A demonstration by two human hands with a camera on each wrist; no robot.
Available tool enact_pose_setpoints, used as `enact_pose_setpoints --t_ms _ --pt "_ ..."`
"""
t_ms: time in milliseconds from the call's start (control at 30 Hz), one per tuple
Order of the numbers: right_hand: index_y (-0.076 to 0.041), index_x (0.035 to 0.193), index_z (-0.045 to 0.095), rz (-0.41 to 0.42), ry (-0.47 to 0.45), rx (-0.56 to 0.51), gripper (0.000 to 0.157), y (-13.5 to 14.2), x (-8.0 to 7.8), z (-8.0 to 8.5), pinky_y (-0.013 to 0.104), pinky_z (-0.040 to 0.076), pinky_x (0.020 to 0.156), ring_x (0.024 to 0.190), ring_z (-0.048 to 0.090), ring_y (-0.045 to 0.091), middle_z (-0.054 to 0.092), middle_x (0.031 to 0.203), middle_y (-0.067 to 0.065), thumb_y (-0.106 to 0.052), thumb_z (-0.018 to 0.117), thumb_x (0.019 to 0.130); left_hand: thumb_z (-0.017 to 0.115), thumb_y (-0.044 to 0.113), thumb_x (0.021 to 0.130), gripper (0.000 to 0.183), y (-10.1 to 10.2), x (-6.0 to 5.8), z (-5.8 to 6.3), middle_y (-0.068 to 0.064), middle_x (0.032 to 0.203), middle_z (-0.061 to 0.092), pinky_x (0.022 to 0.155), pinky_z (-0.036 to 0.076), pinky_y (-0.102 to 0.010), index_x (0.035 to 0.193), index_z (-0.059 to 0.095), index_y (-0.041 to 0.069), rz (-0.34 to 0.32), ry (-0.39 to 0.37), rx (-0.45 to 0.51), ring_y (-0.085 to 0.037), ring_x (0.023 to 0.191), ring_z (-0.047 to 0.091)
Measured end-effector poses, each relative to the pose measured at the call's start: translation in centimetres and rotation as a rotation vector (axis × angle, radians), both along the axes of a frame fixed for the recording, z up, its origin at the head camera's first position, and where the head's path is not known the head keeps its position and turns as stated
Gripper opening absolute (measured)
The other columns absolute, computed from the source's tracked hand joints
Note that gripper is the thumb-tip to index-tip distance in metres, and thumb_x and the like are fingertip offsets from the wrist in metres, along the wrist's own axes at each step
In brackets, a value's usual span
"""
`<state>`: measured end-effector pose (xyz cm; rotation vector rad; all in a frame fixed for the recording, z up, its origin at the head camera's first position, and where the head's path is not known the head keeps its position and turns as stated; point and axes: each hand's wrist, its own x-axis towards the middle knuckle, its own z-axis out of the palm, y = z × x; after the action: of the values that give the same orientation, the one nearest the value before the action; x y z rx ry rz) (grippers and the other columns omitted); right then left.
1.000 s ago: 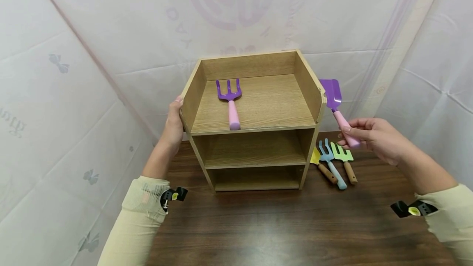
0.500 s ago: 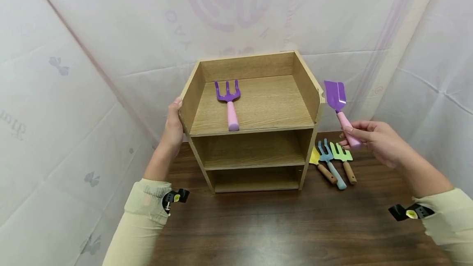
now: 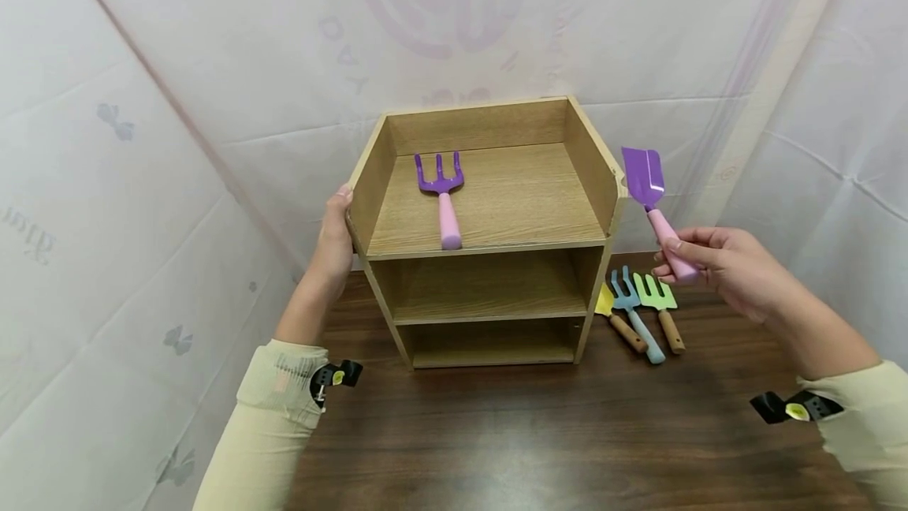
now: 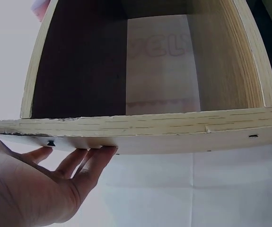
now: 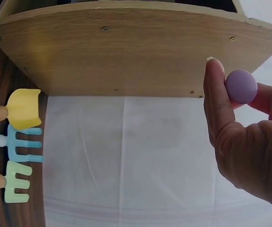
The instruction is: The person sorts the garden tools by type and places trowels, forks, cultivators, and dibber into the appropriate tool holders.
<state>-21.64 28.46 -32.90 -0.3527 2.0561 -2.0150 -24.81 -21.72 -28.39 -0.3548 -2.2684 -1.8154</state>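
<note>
My right hand (image 3: 734, 266) pinches the pink handle of a purple garden trowel (image 3: 644, 178). The trowel is held in the air beside the right side of a wooden shelf unit (image 3: 496, 249), blade upward. In the right wrist view its round handle end (image 5: 241, 87) shows between fingers and thumb. My left hand (image 3: 333, 239) rests against the unit's left side; in the left wrist view, extended fingers (image 4: 95, 163) touch the outer panel. On the top shelf lies a purple garden fork (image 3: 441, 182) with a pink handle, tines toward the back.
Right of the unit, a blue fork (image 3: 641, 333), a green fork (image 3: 661, 302) and a yellow trowel (image 3: 604, 300) lie side by side on the dark wooden table (image 3: 511, 432). White printed sheeting (image 3: 269, 46) hangs behind and at both sides.
My right hand has moved the trowel slightly right, so its blade now stands apart from the unit's side panel in the head view. The left hand and the purple fork stay in place.
</note>
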Motion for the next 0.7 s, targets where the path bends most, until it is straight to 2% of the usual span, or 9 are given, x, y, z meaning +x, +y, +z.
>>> enact_pose_setpoints --t_ms 100,267,467,700 --pt "-0.001 0.112 0.056 -0.033 0.016 0.030 0.021 -0.4 0.3 0.6 0.032 0.056 0.080 0.088 0.071 0.021 0.070 0.097 0.010 -0.017 0.053 0.099 0.019 0.048 0.096 0.058 0.0 0.0 0.0 -0.015 0.123 0.043 0.091 0.033 -0.036 0.143 0.037 0.018 -0.006 0.002 0.007 -0.024 0.106 0.044" --pt "-0.001 0.111 0.058 -0.047 0.043 -0.008 0.019 -1.0 0.8 1.4 0.034 0.057 0.078 0.086 0.072 0.023 0.070 0.096 0.012 -0.015 0.053 0.099 0.019 0.048 0.096 0.058 0.0 0.0 0.0 -0.016 0.125 0.042 0.092 0.033 -0.036 0.143 0.037 0.019 -0.010 -0.004 0.003 -0.025 0.109 0.043" --pt "0.000 0.113 0.058 -0.046 0.079 -0.118 0.019 -1.8 1.5 2.5 0.037 0.056 0.078 0.087 0.071 0.026 0.068 0.098 0.014 -0.010 0.053 0.098 0.020 0.045 0.096 0.057 0.2 -0.1 0.0 -0.018 0.123 0.044 0.090 0.035 -0.036 0.143 0.038 0.018 -0.019 0.012 0.010 -0.024 0.105 0.045" --pt "0.004 0.116 0.058 -0.025 0.161 -0.235 0.022 -3.1 2.5 3.9 0.036 0.057 0.077 0.087 0.071 0.024 0.063 0.101 0.015 -0.004 0.051 0.097 0.020 0.044 0.097 0.057 0.4 -0.1 -0.2 -0.015 0.119 0.047 0.086 0.038 -0.035 0.143 0.038 0.016 -0.011 0.001 0.029 -0.021 0.101 0.047"
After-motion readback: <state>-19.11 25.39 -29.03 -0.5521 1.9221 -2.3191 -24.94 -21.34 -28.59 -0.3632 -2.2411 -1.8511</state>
